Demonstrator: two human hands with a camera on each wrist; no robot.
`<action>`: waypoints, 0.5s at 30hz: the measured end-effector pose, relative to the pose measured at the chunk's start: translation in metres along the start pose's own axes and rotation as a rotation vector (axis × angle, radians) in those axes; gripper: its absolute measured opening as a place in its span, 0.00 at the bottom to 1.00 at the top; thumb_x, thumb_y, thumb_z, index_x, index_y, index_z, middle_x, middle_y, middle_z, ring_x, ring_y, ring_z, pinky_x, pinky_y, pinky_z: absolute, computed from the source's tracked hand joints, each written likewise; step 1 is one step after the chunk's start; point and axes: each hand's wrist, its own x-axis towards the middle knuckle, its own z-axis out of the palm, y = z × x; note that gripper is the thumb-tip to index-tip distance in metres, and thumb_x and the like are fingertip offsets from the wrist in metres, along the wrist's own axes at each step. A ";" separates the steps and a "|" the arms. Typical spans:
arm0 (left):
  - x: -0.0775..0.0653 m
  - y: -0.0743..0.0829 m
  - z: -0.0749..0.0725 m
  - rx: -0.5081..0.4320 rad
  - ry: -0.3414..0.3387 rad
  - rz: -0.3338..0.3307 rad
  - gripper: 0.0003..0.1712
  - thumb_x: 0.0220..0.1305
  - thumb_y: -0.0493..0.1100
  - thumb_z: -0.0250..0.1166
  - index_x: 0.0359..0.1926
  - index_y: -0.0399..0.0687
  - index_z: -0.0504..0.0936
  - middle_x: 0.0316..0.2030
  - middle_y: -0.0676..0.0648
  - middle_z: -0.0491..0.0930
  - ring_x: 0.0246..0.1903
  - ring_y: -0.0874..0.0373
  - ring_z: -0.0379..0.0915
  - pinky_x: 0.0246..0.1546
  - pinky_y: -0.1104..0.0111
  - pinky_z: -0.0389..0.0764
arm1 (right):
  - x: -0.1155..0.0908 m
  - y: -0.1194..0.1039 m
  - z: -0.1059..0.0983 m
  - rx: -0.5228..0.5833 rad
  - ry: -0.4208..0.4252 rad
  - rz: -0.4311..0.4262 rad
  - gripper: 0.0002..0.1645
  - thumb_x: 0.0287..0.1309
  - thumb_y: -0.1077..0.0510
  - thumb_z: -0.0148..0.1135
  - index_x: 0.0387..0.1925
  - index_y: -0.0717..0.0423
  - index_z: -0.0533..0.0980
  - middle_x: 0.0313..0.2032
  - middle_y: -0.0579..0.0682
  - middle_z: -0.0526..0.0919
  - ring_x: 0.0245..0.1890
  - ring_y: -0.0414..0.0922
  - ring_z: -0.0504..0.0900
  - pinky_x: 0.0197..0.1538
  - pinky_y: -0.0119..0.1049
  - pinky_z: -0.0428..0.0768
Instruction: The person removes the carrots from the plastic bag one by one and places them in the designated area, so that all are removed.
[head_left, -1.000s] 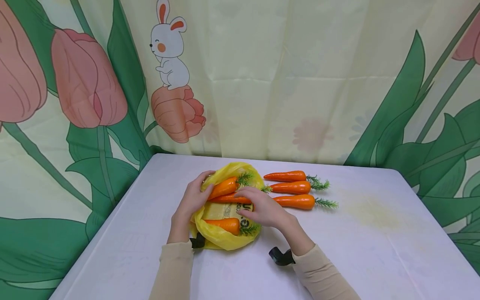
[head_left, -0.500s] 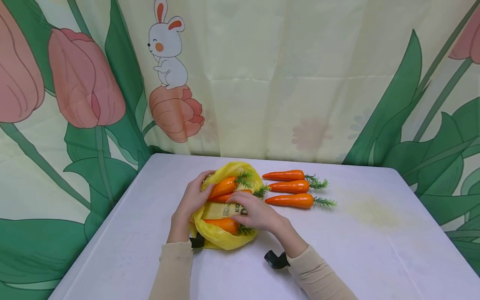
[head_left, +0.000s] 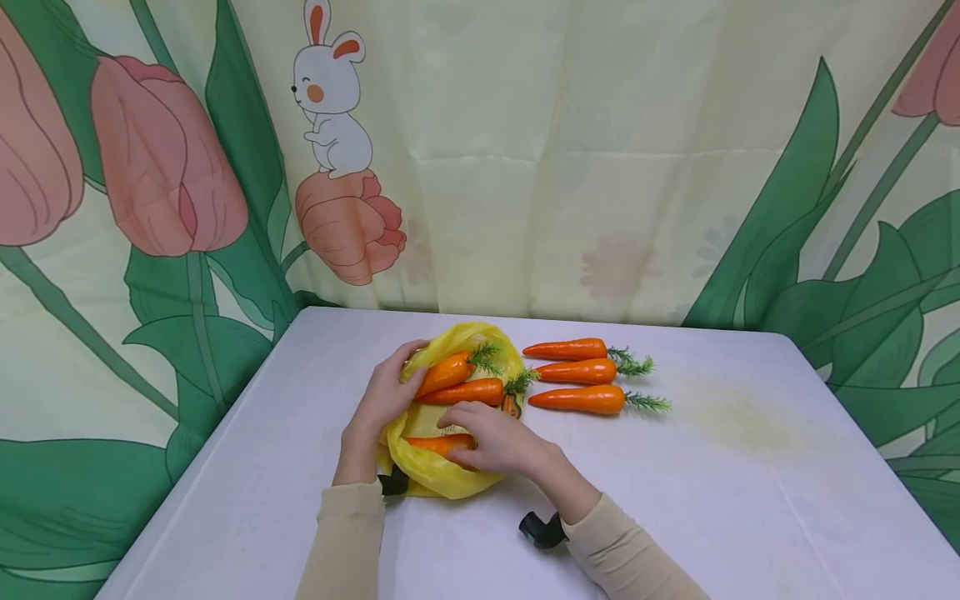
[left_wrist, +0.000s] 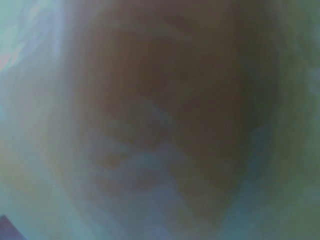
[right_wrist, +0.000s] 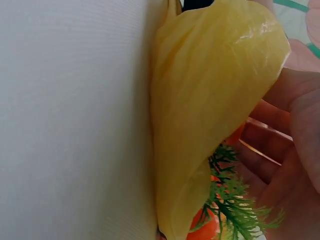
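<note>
A yellow plastic bag (head_left: 442,482) lies on the table with its mouth spread wide. My left hand (head_left: 385,392) holds the bag's left rim, thumb on the inner side. Inside lie an orange carrot (head_left: 447,373) at the back, another carrot (head_left: 468,392) just below it, and a front carrot (head_left: 435,444). Over the thick end of the front carrot is my right hand (head_left: 498,442), fingers spread and slightly bent. In the right wrist view, the right hand (right_wrist: 295,145) is beside the bag wall and green carrot leaves (right_wrist: 232,200). The left wrist view is dark and blurred.
To the right of the bag, a back carrot (head_left: 566,349), a middle carrot (head_left: 577,371) and a nearer carrot (head_left: 577,399) lie side by side, leaves pointing right. A white cloth covers the table (head_left: 712,500). A printed curtain (head_left: 487,167) hangs behind it.
My right hand has moved left and toward the front, from the middle carrot in the bag to the front one. The middle carrot is now uncovered. My left hand stays on the rim.
</note>
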 end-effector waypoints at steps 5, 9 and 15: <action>0.000 0.001 0.000 0.000 -0.003 -0.016 0.24 0.73 0.40 0.60 0.68 0.50 0.73 0.59 0.42 0.77 0.56 0.46 0.73 0.61 0.50 0.72 | 0.000 -0.001 0.005 -0.043 -0.037 0.006 0.19 0.64 0.58 0.68 0.56 0.56 0.79 0.51 0.48 0.81 0.53 0.43 0.78 0.59 0.36 0.74; -0.001 0.002 0.000 0.000 -0.006 -0.019 0.24 0.74 0.40 0.60 0.68 0.50 0.72 0.60 0.42 0.77 0.56 0.45 0.73 0.60 0.50 0.72 | 0.000 -0.001 0.007 -0.055 -0.058 0.030 0.20 0.64 0.58 0.69 0.56 0.54 0.79 0.52 0.46 0.80 0.53 0.42 0.77 0.60 0.34 0.74; -0.001 0.003 0.000 -0.008 -0.005 -0.020 0.24 0.74 0.39 0.60 0.68 0.50 0.73 0.60 0.42 0.77 0.57 0.45 0.73 0.61 0.49 0.72 | -0.001 -0.001 0.007 -0.056 -0.074 0.063 0.22 0.64 0.56 0.69 0.59 0.54 0.78 0.54 0.47 0.80 0.55 0.43 0.77 0.61 0.37 0.73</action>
